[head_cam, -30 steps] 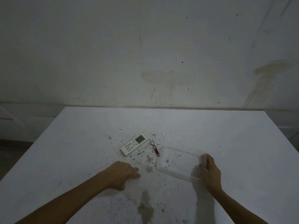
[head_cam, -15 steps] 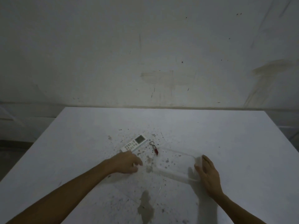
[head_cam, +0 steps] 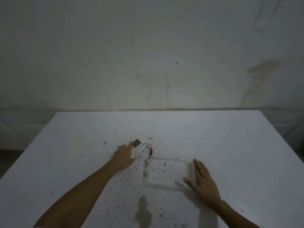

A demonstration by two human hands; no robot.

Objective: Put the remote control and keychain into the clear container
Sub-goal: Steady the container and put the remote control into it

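Observation:
A white remote control (head_cam: 137, 143) with a grey screen lies flat on the table, left of centre. My left hand (head_cam: 123, 157) covers its near half, fingers along its left side and thumb at its right. A keychain (head_cam: 150, 151), a metal ring with a small red tag, lies just right of the remote, touching the far left corner of the clear container (head_cam: 171, 159). The container sits flat and open-topped with nothing in it. My right hand (head_cam: 203, 183) lies flat against its right rim, fingers spread.
The white table (head_cam: 230, 145) is speckled with dark spots around the objects and has a brown stain (head_cam: 144, 211) near the front edge. A stained wall stands close behind the table's far edge.
My left hand moved forward from the bare table onto the remote. My right hand let go of the tilted container, which now lies flat, and opened beside it.

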